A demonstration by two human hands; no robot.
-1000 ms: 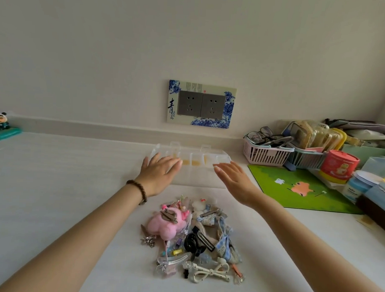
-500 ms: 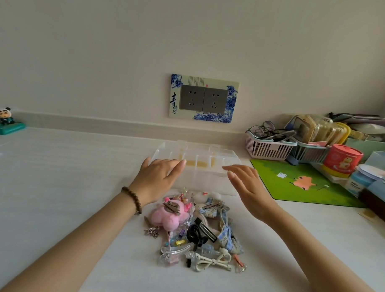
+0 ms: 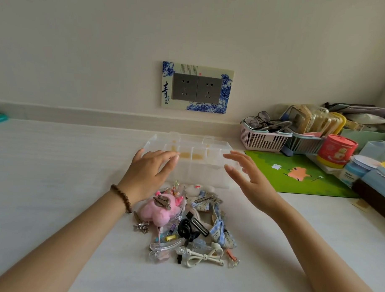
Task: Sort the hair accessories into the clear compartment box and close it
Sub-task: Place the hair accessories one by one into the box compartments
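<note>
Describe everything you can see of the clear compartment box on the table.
The clear compartment box looks like see-through, colourless plastic, a flat rectangle split by thin dividers into several cells. Yellowish patches show through near its middle. It lies flat on the white table, close to the wall, just behind the pile of hair accessories. The left hand rests on its left end; the right hand hovers, open, at its right end. Whether its lid is fully shut cannot be told.

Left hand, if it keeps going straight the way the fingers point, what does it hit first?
Most likely the clear compartment box: the left hand is open, fingertips at its near left corner. Whether they already touch is unclear.
</note>
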